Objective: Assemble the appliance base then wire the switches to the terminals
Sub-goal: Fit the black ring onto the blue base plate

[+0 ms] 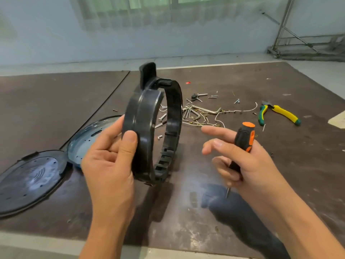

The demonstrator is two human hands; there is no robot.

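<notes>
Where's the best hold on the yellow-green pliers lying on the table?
Probably the two handles, not the head. The pliers lie flat on the table, handles splayed toward the near side, head pointing away. Come from above on the near side and close round both handles mid-length. The right hand holds the screwdriver, so free it first.

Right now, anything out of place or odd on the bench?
Only the hardware: screws and white wire lie scattered loose over the table behind the black ring, with strays reaching the pliers. Easy to lose. The ring, upright in the left hand, shows no visible damage. The right hand holds the screwdriver.
</notes>
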